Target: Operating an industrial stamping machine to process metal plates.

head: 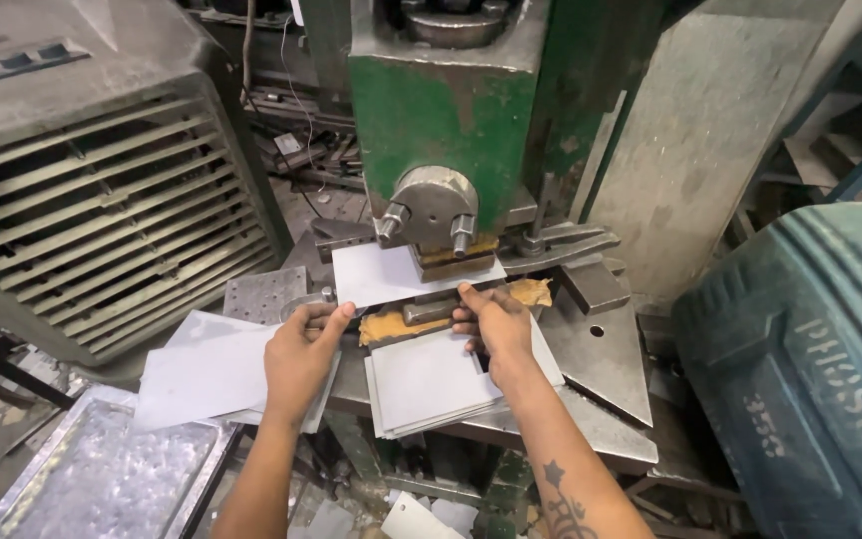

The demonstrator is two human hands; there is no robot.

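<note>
- Far left, the grey louvred metal cooler housing and the shiny dimpled metal tray on the floor lie well apart from your work; keep your elbows clear of both.
- Your left hand rests on the loose pile of flat white-grey sheets, fingers curled toward the edge of the single white sheet; I cannot tell whether it pinches that sheet or only steadies it. Hold by the near edge only.
- That single sheet lies in the green cast-iron press, under the round grey steel ram head and over the die. Judge it square against the stop before anything else.
- Your right hand lies flat and open, fingertips at the sheet's front edge, palm over the neat stack of white sheets on the steel press table. Keep the fingertips out from under the ram.
- Right of you, the blue-green ribbed plastic drum crowds your elbow.
</note>
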